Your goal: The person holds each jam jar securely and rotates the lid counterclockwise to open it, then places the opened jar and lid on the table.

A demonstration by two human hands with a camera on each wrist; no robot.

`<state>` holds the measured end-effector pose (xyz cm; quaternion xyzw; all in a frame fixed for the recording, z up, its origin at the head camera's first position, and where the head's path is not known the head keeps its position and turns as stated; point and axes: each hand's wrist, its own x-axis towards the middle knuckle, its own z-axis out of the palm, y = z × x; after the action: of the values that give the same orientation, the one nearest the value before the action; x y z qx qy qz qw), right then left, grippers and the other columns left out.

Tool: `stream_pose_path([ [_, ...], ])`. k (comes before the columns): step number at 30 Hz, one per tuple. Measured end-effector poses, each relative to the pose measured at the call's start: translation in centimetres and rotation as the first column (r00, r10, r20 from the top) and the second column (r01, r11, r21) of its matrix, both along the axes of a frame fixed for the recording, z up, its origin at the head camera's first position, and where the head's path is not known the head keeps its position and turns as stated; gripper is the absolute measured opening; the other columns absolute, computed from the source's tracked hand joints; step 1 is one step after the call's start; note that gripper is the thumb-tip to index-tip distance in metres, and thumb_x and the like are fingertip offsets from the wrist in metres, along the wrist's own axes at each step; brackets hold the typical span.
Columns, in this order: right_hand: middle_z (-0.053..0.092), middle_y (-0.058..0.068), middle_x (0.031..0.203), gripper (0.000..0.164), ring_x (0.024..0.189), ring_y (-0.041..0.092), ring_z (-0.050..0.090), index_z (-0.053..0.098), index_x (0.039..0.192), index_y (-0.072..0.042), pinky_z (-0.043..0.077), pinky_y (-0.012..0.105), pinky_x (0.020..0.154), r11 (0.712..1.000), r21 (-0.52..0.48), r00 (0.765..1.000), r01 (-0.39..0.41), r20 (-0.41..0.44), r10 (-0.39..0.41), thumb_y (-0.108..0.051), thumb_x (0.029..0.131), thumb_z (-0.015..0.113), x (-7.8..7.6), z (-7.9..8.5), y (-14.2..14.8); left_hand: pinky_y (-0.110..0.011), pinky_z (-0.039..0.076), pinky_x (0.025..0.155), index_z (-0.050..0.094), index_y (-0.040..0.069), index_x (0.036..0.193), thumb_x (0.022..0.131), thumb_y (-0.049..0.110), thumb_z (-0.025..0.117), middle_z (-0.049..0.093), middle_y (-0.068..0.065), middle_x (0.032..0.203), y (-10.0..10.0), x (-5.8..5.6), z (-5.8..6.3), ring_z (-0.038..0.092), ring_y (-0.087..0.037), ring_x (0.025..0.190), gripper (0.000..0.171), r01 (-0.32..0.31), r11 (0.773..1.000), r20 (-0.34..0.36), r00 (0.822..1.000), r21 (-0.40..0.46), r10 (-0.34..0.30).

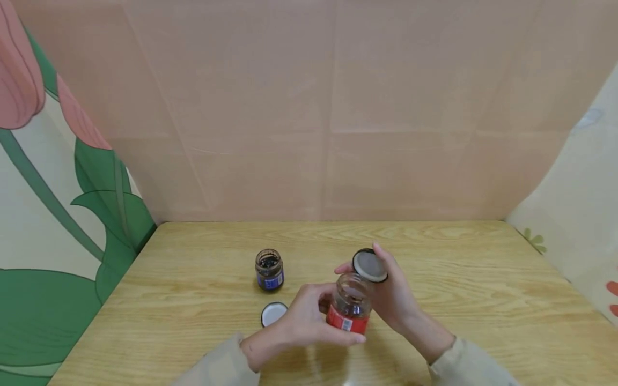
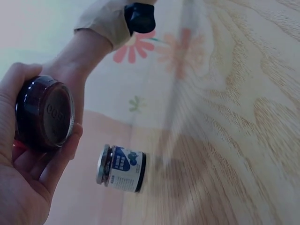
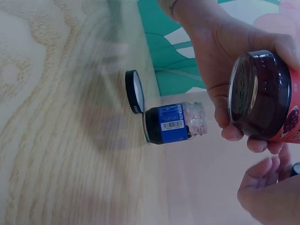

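Note:
My left hand (image 1: 309, 320) grips a glass jar (image 1: 348, 316) with a red label, raised over the table and tilted. Its mouth is uncovered and dark jam shows inside. Close above that mouth, my right hand (image 1: 397, 297) holds a round black-rimmed lid (image 1: 370, 266) by its edge, the grey inner face showing. In the left wrist view, the jar's dark base (image 2: 57, 115) faces the camera. The right wrist view catches only a sliver of the lid (image 3: 296, 169) beside the curled fingers of my right hand (image 3: 268, 194).
A lidless jar with a blue label (image 1: 270, 274) stands on the wooden table (image 1: 203, 300), dark contents inside. Nearer, another lid (image 1: 273, 313) lies with its white inside up, partly hidden by my left hand. A pinkish sheet (image 1: 328, 118) hangs behind the table.

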<state>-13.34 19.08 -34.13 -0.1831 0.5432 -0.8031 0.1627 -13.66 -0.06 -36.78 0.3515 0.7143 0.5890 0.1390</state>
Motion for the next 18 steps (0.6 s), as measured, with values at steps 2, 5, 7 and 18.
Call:
stream_pose_path([
  [2, 0.072, -0.004, 0.1, 0.068, 0.092, 0.01, 0.066, 0.069, 0.099, -0.015, 0.049, 0.029, 0.089, 0.999, -0.005, 0.999, 0.034, 0.038, -0.034, -0.044, 0.104, 0.008, -0.2, -0.1, -0.1, -0.023, 0.055, 0.072, 0.069, 0.018, 0.103, 0.068, 0.02, 0.086, 0.071, 0.007, 0.091, -0.2, -0.1, -0.1, 0.065, -0.003, 0.078, 0.039, -0.026, 1.0, 0.015, 1.0, -0.007, 0.026],
  [5, 0.073, -0.005, 0.094, 0.065, 0.079, 0.008, 0.063, 0.068, 0.094, -0.017, 0.048, 0.023, 0.074, 0.996, -0.001, 0.994, 0.088, 0.063, -0.087, -0.046, 0.104, 0.011, -0.3, -0.5, -0.2, -0.023, 0.054, 0.073, 0.069, 0.02, 0.103, 0.068, 0.024, 0.086, 0.07, 0.009, 0.092, -0.5, -0.3, -0.3, 0.064, -0.005, 0.079, 0.039, -0.074, 0.997, 0.017, 0.997, -0.03, 0.075],
  [7, 0.071, -0.006, 0.084, 0.063, 0.067, 0.006, 0.056, 0.067, 0.091, -0.018, 0.041, 0.02, 0.062, 0.992, 0.002, 0.99, 0.126, 0.07, -0.126, -0.046, 0.104, 0.013, -0.4, -0.8, -0.2, -0.024, 0.053, 0.073, 0.068, 0.021, 0.106, 0.069, 0.025, 0.085, 0.07, 0.008, 0.094, -0.7, -0.5, -0.4, 0.064, -0.006, 0.08, 0.04, -0.104, 0.994, 0.003, 0.995, -0.035, 0.104],
  [18, 0.068, -0.004, 0.075, 0.063, 0.053, 0.003, 0.048, 0.067, 0.107, -0.016, 0.033, 0.014, 0.047, 0.97, 0.144, 0.964, 0.198, 0.153, -0.219, -0.056, 0.101, 0.019, -0.7, -1.7, 0.6, -0.028, 0.05, 0.081, 0.062, 0.021, 0.12, 0.074, 0.026, 0.082, 0.068, 0.004, 0.108, -1.1, -1.6, -0.8, 0.061, -0.01, 0.091, 0.05, -0.246, 0.969, 0.0, 0.969, -0.013, 0.246],
])
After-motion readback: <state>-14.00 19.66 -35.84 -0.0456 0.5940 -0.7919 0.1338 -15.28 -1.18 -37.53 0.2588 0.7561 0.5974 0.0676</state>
